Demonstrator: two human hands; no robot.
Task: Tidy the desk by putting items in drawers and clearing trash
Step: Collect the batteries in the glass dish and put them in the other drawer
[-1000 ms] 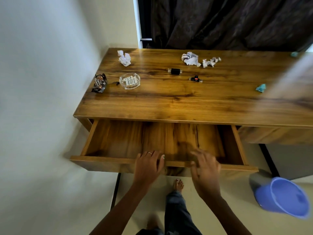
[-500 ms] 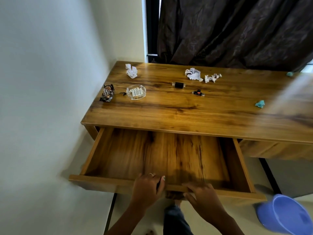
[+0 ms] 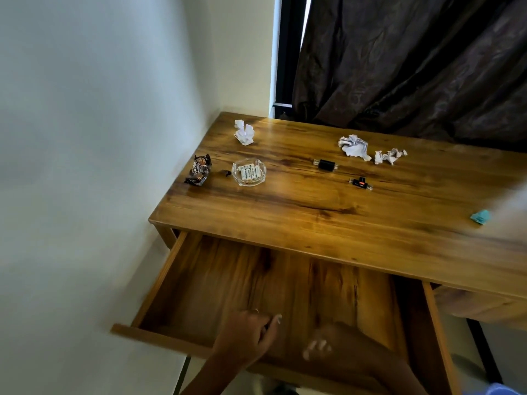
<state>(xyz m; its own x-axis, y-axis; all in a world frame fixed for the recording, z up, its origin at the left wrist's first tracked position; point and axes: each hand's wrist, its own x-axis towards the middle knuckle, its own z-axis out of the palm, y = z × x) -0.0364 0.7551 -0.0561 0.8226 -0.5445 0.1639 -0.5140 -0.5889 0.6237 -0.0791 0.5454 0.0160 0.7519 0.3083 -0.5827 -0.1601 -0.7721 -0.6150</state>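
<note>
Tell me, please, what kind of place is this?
Probably a room in a home, perhaps a bedroom or study corner. A wooden desk with an open drawer stands against a plain wall, and a dark curtain hangs behind it.

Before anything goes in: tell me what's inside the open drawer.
The drawer shows only its bare wooden bottom; no items visible. Both hands cover part of the front, and the desk top hides its back.
</note>
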